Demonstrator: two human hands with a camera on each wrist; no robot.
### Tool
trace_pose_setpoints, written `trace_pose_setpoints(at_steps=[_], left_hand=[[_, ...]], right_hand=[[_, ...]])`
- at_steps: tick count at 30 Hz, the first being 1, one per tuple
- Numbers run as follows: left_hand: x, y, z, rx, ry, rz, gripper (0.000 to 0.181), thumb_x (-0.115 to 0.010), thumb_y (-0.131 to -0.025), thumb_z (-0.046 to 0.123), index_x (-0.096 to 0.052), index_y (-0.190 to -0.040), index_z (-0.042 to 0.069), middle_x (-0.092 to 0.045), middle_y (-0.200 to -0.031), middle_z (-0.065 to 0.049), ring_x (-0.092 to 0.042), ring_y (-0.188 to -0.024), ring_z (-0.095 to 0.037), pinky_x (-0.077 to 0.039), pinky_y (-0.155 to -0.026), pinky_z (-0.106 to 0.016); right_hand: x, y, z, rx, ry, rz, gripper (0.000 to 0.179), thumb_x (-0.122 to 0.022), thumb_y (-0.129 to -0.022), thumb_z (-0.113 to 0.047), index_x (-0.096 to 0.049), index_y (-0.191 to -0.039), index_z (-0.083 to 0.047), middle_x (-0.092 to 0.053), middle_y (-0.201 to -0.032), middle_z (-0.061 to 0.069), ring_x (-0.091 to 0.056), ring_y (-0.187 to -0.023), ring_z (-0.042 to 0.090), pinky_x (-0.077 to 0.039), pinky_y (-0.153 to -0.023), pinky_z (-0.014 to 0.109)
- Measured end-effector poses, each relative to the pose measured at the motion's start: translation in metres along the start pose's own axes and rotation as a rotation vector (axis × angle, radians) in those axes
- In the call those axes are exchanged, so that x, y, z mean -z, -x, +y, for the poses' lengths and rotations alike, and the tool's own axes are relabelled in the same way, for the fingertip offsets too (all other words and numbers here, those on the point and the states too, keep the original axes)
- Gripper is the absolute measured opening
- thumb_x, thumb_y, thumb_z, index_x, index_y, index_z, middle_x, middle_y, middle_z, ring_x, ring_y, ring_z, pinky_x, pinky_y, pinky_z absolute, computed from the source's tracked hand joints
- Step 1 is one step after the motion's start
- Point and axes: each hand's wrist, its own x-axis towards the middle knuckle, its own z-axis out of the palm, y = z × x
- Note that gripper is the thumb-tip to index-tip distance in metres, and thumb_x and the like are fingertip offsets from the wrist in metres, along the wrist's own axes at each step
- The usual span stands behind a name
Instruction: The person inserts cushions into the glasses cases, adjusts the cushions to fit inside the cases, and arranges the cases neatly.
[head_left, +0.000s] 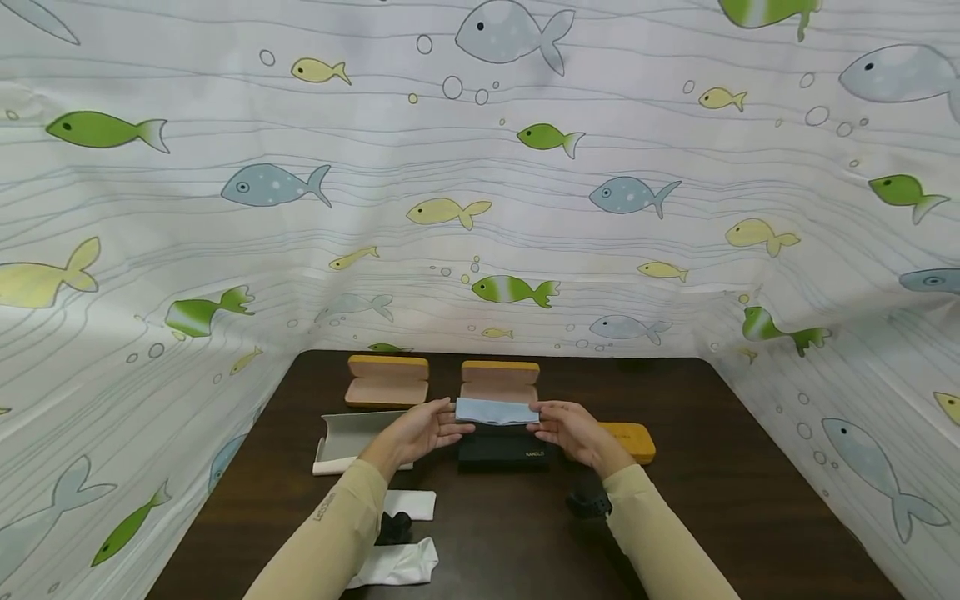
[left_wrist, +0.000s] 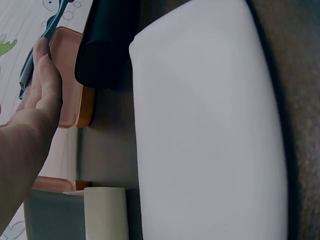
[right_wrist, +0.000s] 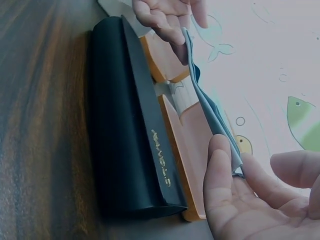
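Observation:
A folded light blue cloth (head_left: 497, 412) stretches between my two hands. My left hand (head_left: 420, 429) grips its left end at the fingertips. At the right end my right hand (head_left: 573, 429) pinches it between the fingers, as the right wrist view shows. The cloth is raised above a closed black glasses case (right_wrist: 135, 125) with gold lettering, which lies on the table. Behind the cloth stands an open orange glasses case (head_left: 500, 372) with a pink lining, its lower part partly covered by the cloth.
Another open orange case (head_left: 387, 367) stands at the back left. In front of it is an open white case (head_left: 337, 463) with a grey inside. A closed orange case (head_left: 633, 440) lies behind my right hand. White flat pieces (head_left: 412, 504) lie near my left forearm.

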Motion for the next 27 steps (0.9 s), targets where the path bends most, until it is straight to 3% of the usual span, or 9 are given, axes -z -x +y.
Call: trace_pose_setpoints(at_steps=[9,18,27], left_hand=[[0.003,-0.004,-0.003,-0.012,-0.009,-0.017,0.061,-0.032,-0.113,0.029,-0.016,-0.156,-0.012,-0.019,-0.16,-0.035,-0.053,-0.134,-0.038,-0.038,-0.114,-0.048],[0.003,-0.011,0.008,-0.008,0.054,-0.009,0.06,-0.029,-0.114,0.028,-0.012,-0.158,-0.008,-0.021,-0.161,-0.032,-0.05,-0.137,-0.037,-0.038,-0.114,-0.046],[0.004,-0.015,0.003,-0.002,0.097,-0.026,0.061,-0.029,-0.114,0.029,-0.011,-0.158,-0.009,-0.017,-0.161,-0.034,-0.045,-0.14,-0.039,-0.036,-0.116,-0.047]], right_hand=[[0.002,-0.008,0.0,0.007,0.014,-0.01,0.04,-0.044,-0.11,-0.013,-0.05,-0.141,0.011,-0.058,-0.119,0.014,-0.069,-0.104,0.021,-0.056,-0.093,0.033],[0.004,-0.021,-0.009,-0.02,0.001,0.008,0.04,-0.044,-0.111,-0.016,-0.05,-0.142,0.008,-0.058,-0.119,0.013,-0.068,-0.106,0.021,-0.054,-0.098,0.036],[0.006,-0.024,-0.005,-0.046,-0.053,0.029,0.04,-0.046,-0.11,-0.014,-0.049,-0.143,0.009,-0.061,-0.117,0.011,-0.068,-0.107,0.023,-0.055,-0.096,0.034]])
